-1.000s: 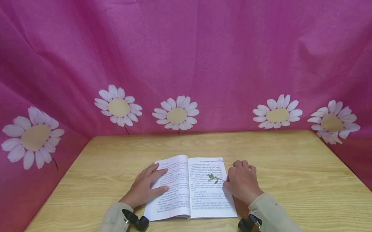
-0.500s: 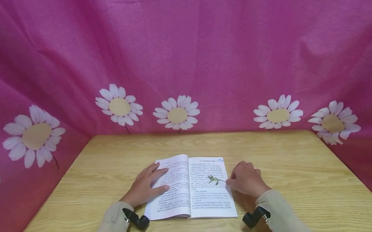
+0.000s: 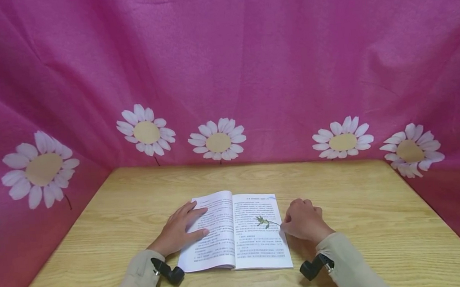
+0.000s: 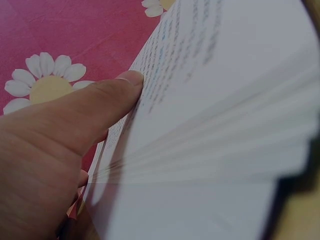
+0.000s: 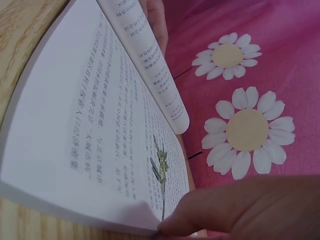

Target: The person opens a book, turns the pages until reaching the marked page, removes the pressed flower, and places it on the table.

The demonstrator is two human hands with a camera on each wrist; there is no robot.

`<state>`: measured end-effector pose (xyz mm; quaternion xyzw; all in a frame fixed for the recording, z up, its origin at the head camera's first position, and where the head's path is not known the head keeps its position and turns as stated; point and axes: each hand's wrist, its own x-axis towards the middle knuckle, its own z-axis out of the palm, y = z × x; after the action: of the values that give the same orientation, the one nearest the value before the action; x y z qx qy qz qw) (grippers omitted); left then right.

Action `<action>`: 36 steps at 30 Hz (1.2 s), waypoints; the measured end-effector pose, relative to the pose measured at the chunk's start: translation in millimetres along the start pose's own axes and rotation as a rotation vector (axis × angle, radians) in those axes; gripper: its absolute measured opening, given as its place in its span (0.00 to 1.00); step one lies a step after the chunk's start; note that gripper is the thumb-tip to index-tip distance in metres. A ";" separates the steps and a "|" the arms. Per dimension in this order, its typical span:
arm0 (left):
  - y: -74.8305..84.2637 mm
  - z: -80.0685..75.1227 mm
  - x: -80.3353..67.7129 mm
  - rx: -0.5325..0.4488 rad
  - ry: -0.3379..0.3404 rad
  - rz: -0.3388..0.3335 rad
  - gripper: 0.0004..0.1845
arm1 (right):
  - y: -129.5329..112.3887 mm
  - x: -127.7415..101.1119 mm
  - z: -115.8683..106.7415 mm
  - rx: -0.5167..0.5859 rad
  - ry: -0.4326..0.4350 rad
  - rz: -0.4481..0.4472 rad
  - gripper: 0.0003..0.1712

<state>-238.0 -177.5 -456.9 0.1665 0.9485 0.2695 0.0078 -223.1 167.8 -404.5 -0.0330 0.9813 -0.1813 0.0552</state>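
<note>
An open book (image 3: pixel 258 249) with printed pages lies on the wooden table. Across its left page my left hand (image 3: pixel 180 228) rests with fingers and thumb spread; in the left wrist view the thumb (image 4: pixel 117 92) presses the page near the edge. A small green sprig (image 3: pixel 263 222) with a thin stem lies over the right page. At that page's outer edge, my right hand (image 3: pixel 306 221) pinches the stem's end, its other fingers curled. The right wrist view shows the sprig (image 5: pixel 161 165) with its leafy head over the print and its stem running to the thumb (image 5: pixel 190 215).
The wooden table (image 3: pixel 372 204) extends around the book on all sides. Behind and beside it hangs a magenta cloth (image 3: pixel 272 68) printed with large white daisies. A black wrist camera (image 3: pixel 169 272) is strapped over each beige sleeve.
My right hand has shifted slightly right, off the page's edge, still pinching the stem. The sprig moved only a little. My left hand and the book have stayed in place.
</note>
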 end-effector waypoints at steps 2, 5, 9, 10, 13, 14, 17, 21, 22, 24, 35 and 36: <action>0.7 -0.1 0.0 0.000 -0.001 -0.003 0.37 | -0.4 -0.6 0.2 -0.004 -0.001 0.000 0.11; 1.4 -0.3 -0.1 0.000 -0.002 -0.004 0.37 | -1.5 -1.7 0.0 -0.003 -0.002 -0.001 0.11; 1.4 -0.6 -0.4 -0.004 -0.002 0.000 0.37 | -1.1 -1.7 0.1 0.001 0.003 -0.014 0.11; 1.5 -0.7 -0.4 -0.005 -0.002 0.001 0.37 | -0.5 -1.2 0.1 0.006 0.006 -0.015 0.11; 1.9 -1.0 -0.5 -0.009 -0.002 0.000 0.37 | 1.4 -0.1 -0.3 0.024 0.020 -0.012 0.11; 2.0 -1.0 -0.5 -0.008 -0.002 0.000 0.37 | 2.2 0.2 -0.6 0.030 0.027 -0.009 0.10; 1.9 -0.8 -0.4 -0.006 -0.001 -0.001 0.37 | 5.1 1.5 -2.0 0.028 0.047 0.002 0.11; 1.3 -0.7 -0.7 0.000 0.001 0.000 0.37 | 11.1 2.6 -6.5 0.021 0.066 0.020 0.11; 1.3 -0.6 -0.7 -0.002 0.002 0.002 0.37 | 13.1 2.6 -8.2 0.022 0.069 0.025 0.11; 1.4 -0.6 -0.9 -0.002 0.000 0.004 0.37 | 17.4 2.5 -12.1 0.027 0.081 0.040 0.11; 0.4 -1.5 -0.9 -0.015 0.003 0.028 0.37 | 55.7 0.5 -31.2 0.061 0.119 0.147 0.17; 0.6 -1.6 -1.0 -0.017 0.003 0.031 0.37 | 59.2 0.6 -31.7 0.059 0.118 0.156 0.17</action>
<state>-237.0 -178.2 -455.3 0.1809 0.9434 0.2779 0.0034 -230.1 234.0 -396.5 0.0560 0.9766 -0.2071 0.0124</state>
